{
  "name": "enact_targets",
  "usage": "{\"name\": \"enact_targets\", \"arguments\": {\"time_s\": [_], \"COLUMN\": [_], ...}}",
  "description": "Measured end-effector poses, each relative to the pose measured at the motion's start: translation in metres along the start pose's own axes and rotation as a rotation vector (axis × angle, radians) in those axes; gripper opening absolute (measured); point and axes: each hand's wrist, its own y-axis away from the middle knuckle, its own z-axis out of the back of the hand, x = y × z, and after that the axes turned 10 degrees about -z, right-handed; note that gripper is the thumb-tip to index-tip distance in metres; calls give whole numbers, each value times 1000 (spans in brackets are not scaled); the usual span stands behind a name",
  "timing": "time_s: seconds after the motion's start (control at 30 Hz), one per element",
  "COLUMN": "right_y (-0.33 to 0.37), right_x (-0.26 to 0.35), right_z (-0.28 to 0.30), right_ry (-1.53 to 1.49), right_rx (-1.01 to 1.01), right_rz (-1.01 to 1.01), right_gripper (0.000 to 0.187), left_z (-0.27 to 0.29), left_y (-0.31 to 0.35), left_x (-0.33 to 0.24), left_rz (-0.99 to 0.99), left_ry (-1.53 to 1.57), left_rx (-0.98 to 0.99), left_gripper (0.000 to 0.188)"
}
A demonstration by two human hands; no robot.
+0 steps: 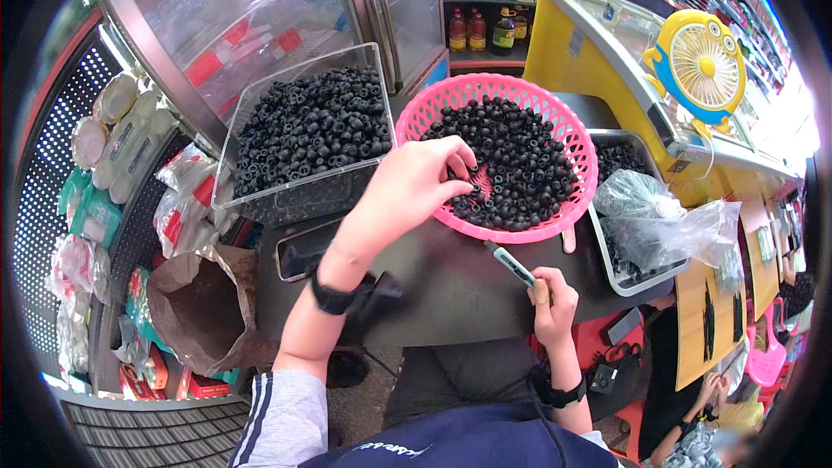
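Note:
My left hand (426, 175) reaches over the left part of a pink plastic basket (586, 156) with lattice sides. Its thumb and index finger curl toward each other around a small black ring-shaped part at the fingertips. Many more such black parts (520, 152) fill the basket, and a bit of pink bottom shows near those fingers. In front of the basket, my right hand (553, 302) grips a grey-green utility knife (513, 265) that points up and left. The right fingers wrap its lower end, just above the dark table (433, 295).
Left of the basket stands a clear plastic bin (234, 152) heaped with black parts, a phone (299, 251) before it. At right, a grey tray (626, 282) holds parts and plastic bags (667, 225). An open paper bag (201, 303) stands at left; a yellow fan (704, 65) stands farther right.

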Motion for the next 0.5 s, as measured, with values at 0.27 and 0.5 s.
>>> {"name": "enact_targets", "arguments": {"time_s": [0.27, 0.5], "right_y": [-2, -5], "right_x": [15, 17], "right_z": [2, 0], "right_ry": [108, 133], "right_rx": [8, 78], "right_rz": [44, 5], "right_gripper": [16, 19], "left_z": [-22, -66], "left_y": [66, 84], "left_x": [6, 43], "left_rz": [324, 377], "left_ry": [927, 1105], "left_rx": [333, 263], "left_gripper": [19, 29]}}
